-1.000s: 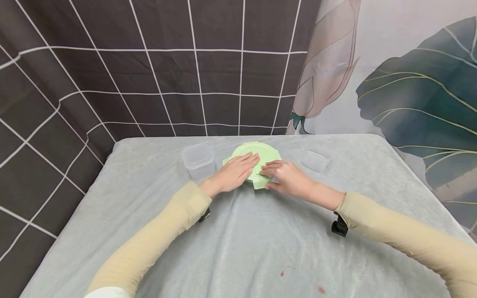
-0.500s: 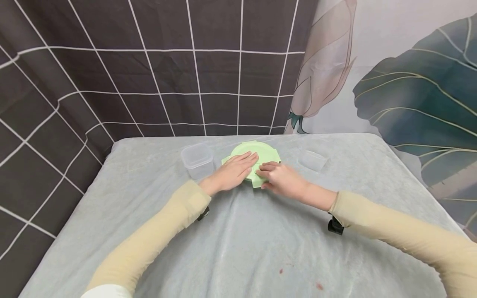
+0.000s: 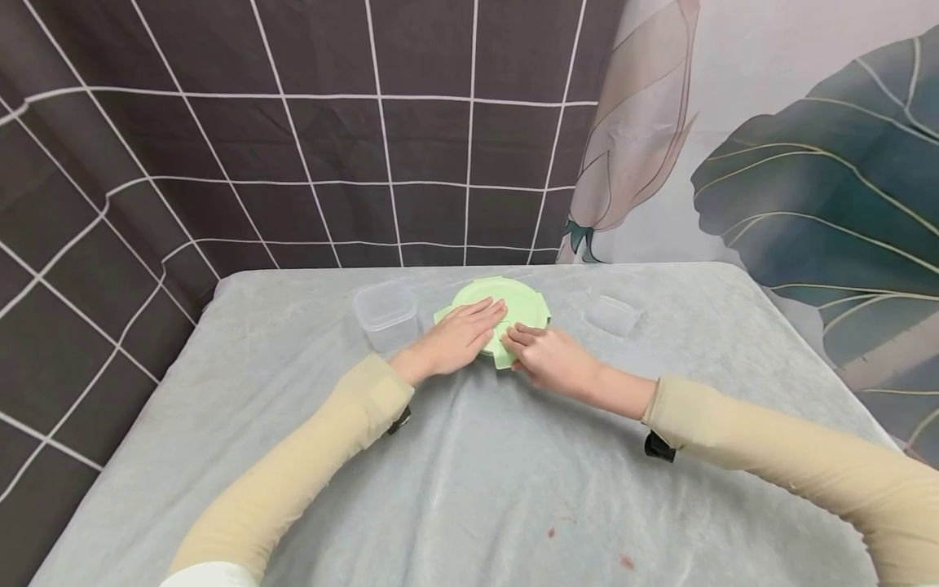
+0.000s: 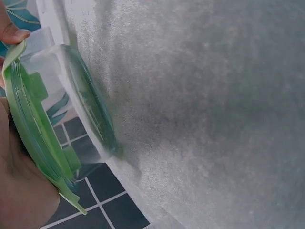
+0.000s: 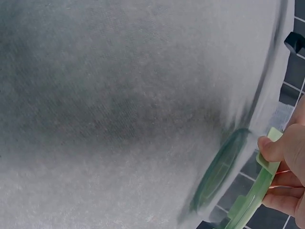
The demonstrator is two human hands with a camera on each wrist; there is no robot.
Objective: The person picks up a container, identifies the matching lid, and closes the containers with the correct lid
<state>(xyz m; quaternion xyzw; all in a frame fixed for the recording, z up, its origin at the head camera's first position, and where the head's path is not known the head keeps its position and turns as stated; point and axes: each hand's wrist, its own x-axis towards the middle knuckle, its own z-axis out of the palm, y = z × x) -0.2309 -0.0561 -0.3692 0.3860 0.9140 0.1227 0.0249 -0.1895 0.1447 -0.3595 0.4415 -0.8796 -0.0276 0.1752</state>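
A round clear food container [image 4: 76, 100] with a light green snap-on lid [image 3: 487, 291] stands on the cloth-covered table. My left hand [image 3: 458, 338] lies across the top of the lid with fairly straight fingers, pressing on its left half. At the lid's front, my right hand [image 3: 557, 359] has its fingers curled. In the right wrist view the thumb touches the front latch flap [image 5: 274, 135] while the other fingers bear on the lid's top, so the flap is pinched between. Another latch flap [image 4: 71, 202] sticks outward beside my left hand.
To the left of the green-lidded container stands a clear plastic box [image 3: 386, 316]. A smaller clear plastic container [image 3: 613, 315] is at its right. The table [image 3: 469, 489] is covered with grey cloth, and a dark checked curtain [image 3: 308, 147] hangs behind it.
My right hand has shifted slightly left, and its fingers have curled in more closely at the lid's front flap. My left hand stays in place on the lid.
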